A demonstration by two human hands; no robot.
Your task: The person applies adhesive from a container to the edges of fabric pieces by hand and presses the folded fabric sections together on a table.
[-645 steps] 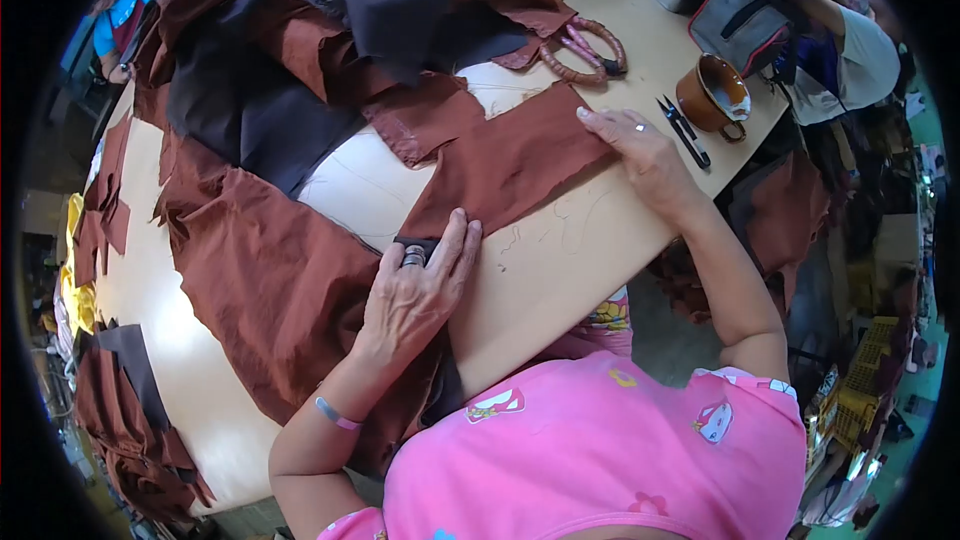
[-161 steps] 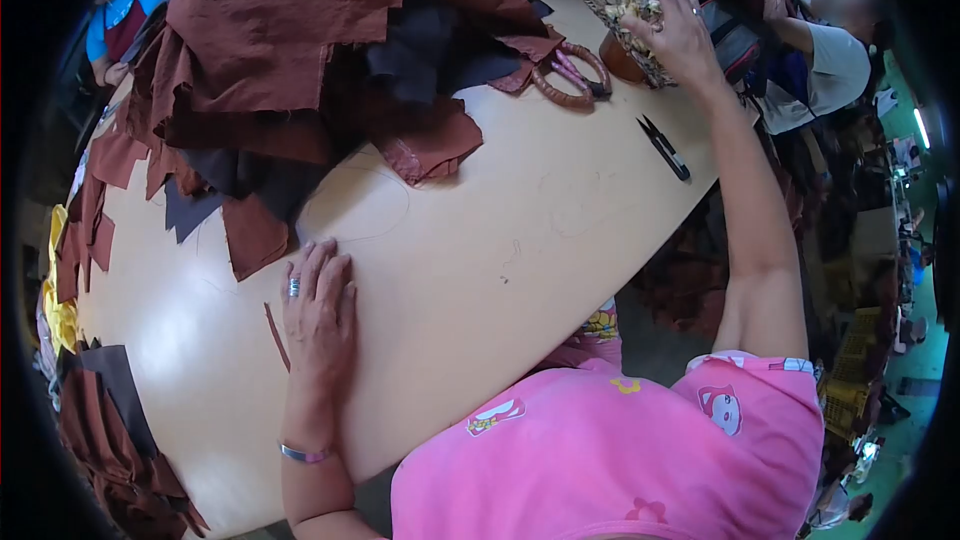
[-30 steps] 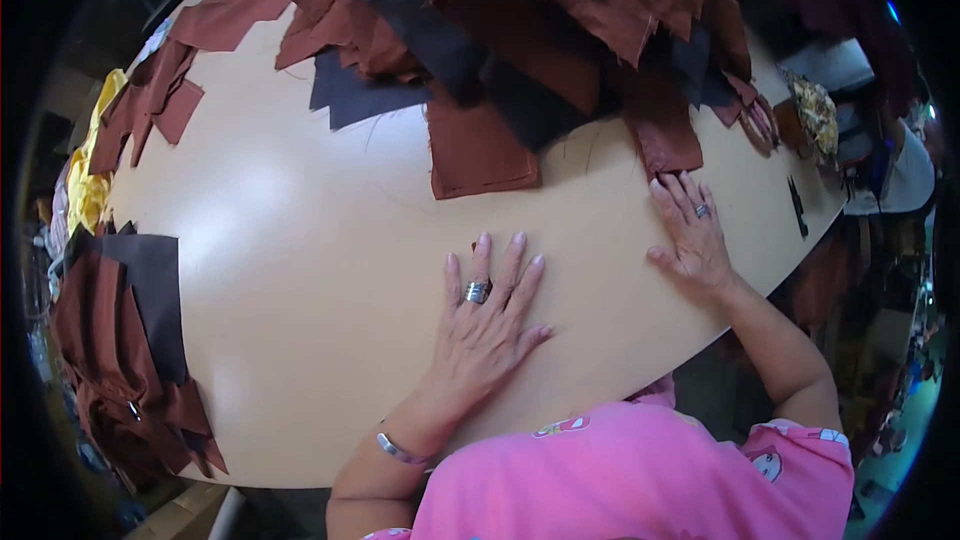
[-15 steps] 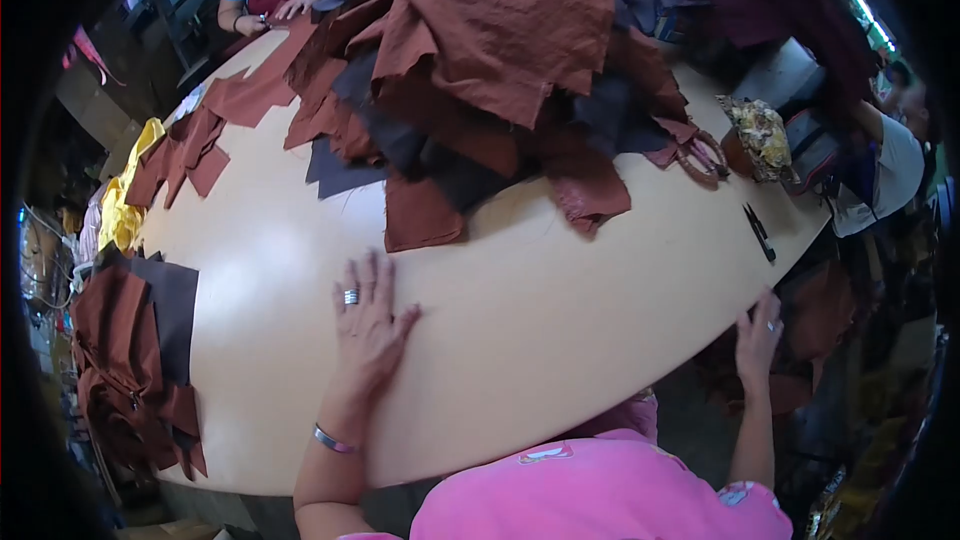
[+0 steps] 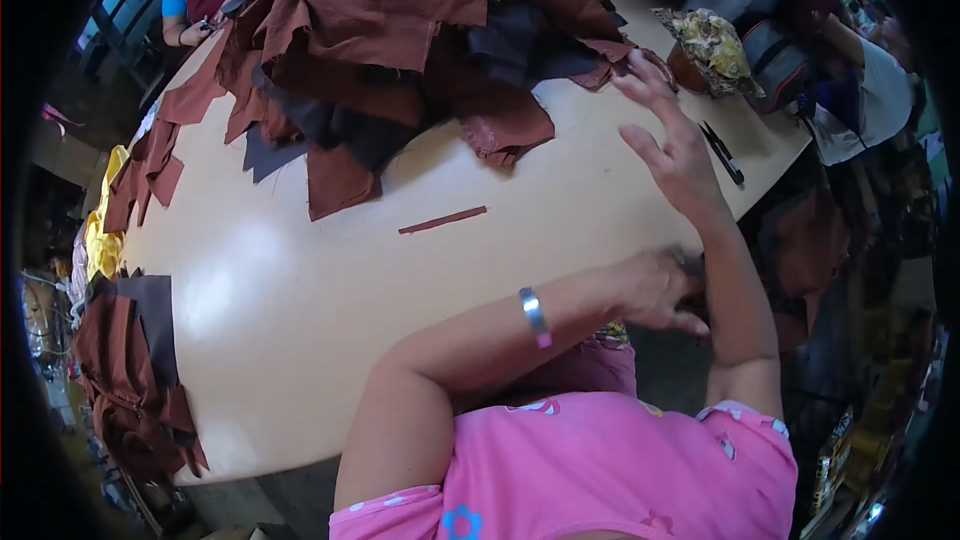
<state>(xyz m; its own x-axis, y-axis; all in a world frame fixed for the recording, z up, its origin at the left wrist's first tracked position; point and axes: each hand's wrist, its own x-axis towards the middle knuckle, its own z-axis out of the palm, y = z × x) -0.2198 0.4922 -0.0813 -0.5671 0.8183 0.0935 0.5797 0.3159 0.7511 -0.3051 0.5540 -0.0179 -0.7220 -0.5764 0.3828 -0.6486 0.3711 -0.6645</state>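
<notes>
My right hand (image 5: 668, 145) is raised over the table's right side, fingers stretched and thumb apart. Its fingertips overlap the edge of the brown and dark cloth pile (image 5: 390, 40), where a looped handle seen earlier is now mostly hidden. Crossing under my right forearm, my left hand (image 5: 655, 290) is at the table's near right edge, its thumb held away from its blurred fingers. I see nothing in either hand. A thin brown fabric strip (image 5: 443, 220) lies on the table, left of both hands. To the right is a slim black tool (image 5: 722, 153), perhaps thread snips.
The pale table (image 5: 300, 340) curves around me. More brown cloth (image 5: 125, 370) is stacked at the left edge. A patterned cloth bundle (image 5: 708, 45) sits at the right beside a dark bag (image 5: 775, 65). Across the table, a person in blue (image 5: 195, 0) handles brown cloth.
My left hand has left the tabletop and crossed to the right edge. My right hand has risen from that edge towards the pile. The brown strip now shows on the table. The view has shifted.
</notes>
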